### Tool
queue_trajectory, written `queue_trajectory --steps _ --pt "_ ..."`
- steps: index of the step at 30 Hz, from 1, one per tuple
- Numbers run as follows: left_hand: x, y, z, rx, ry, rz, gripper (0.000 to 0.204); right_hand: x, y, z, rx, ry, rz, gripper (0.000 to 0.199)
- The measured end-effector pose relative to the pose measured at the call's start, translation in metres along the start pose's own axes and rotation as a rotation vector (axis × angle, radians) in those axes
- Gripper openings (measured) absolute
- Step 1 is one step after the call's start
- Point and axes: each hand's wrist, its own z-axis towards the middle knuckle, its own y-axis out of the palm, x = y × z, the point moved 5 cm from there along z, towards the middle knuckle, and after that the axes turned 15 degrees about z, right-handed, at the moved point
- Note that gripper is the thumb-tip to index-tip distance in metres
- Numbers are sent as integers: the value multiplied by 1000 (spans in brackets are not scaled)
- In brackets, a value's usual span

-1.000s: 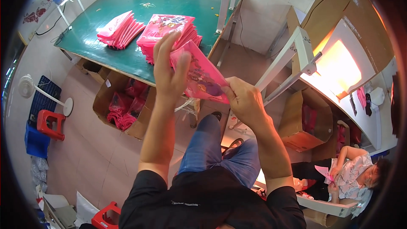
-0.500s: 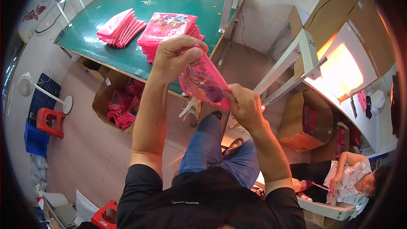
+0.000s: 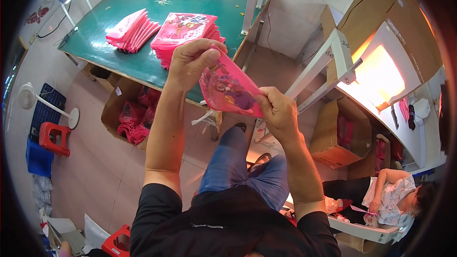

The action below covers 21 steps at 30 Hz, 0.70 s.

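Left hand [image 3: 190, 64] fingers [image 3: 205, 54] were pressed together w/ the thumb, pinching the upper edge of a pink printed bag [image 3: 228, 88] at frame centre. Right hand [image 3: 278, 109] fingers [image 3: 266, 99] were curled tight, pinching the bag's lower right corner. The bag hung slanted btwn the two hands, top end up-left, low end down-right, held in the air above the person's knees & in front of the near edge of the tabletop [image 3: 143, 69].

Just behind the left hand, upper centre, a stack of pink bags [image 3: 183, 31] lay on the green tabletop. A 2nd, fanned pile of pink bags [image 3: 131, 31] lay beside it to the left, not touching as far as I could tell.

Under the tabletop, centre-left, an open cardboard box [image 3: 116, 107] on the floor held more pink bags. Further left stood a white fan [image 3: 31, 97], a red stool [image 3: 52, 135] & a blue crate [image 3: 38, 159].

Right of the hands, a white metal frame [image 3: 328, 62] slanted up to a lit panel [image 3: 378, 76]. Below it sat another cardboard box [image 3: 340, 131]. At lower right another person [image 3: 392, 200] was sitting, bent over smth small.
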Motion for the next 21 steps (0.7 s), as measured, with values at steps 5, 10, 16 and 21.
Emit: queue_trajectory --steps 5,10,16,21 --pt "6 2 2 15 55 68 16 21 9 -7 3 -174 -131 17" --pt "5 2 -2 30 13 119 17 30 12 -15 42 -33 91 17" --pt "2 -5 -2 49 39 105 19 27 -11 -21 87 94 296 18" --pt "-5 -17 4 148 -19 -94 15 25 -25 -7 149 65 408 20"
